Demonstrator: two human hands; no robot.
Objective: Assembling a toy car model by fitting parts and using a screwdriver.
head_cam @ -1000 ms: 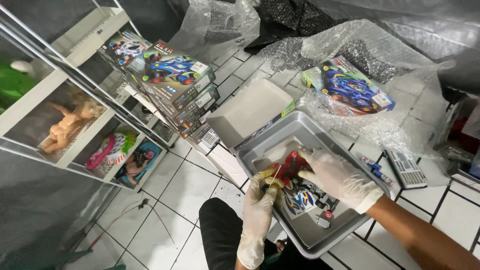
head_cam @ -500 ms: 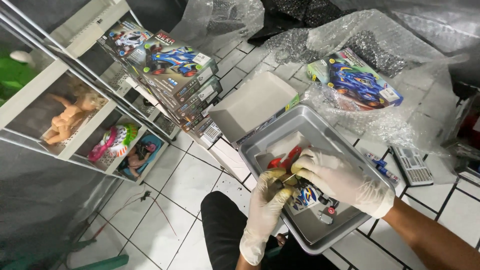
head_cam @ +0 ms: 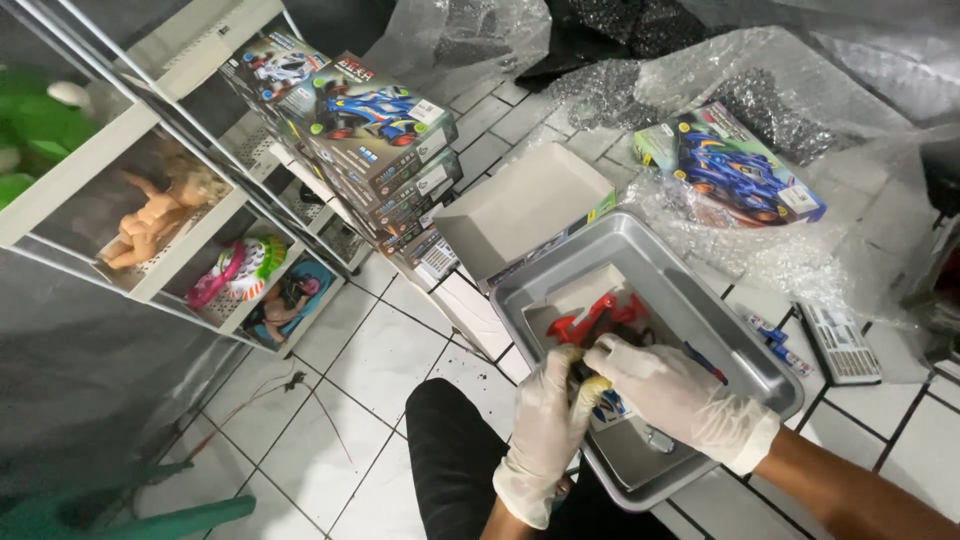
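Observation:
Both my hands wear white gloves and meet over a grey metal tray (head_cam: 745, 345) resting on my lap. My left hand (head_cam: 543, 430) pinches a small dark part against the fingers of my right hand (head_cam: 672, 390), which closes over the same part. Red plastic toy-car parts (head_cam: 598, 318) lie in the tray just beyond my fingers, beside a white sheet and some blue pieces. What exactly sits between my fingertips is hidden by the gloves.
A stack of toy-car boxes (head_cam: 385, 150) leans against a white shelf (head_cam: 120, 160) holding dolls and toys. An open box lid (head_cam: 525, 205) lies behind the tray. Another toy-car box (head_cam: 735, 170) sits on bubble wrap. Small packs (head_cam: 840, 340) lie on the tiled floor (head_cam: 380, 360).
My hands have drawn closer together over the tray, with the right hand sliding toward me and covering the part. The view shifted slightly.

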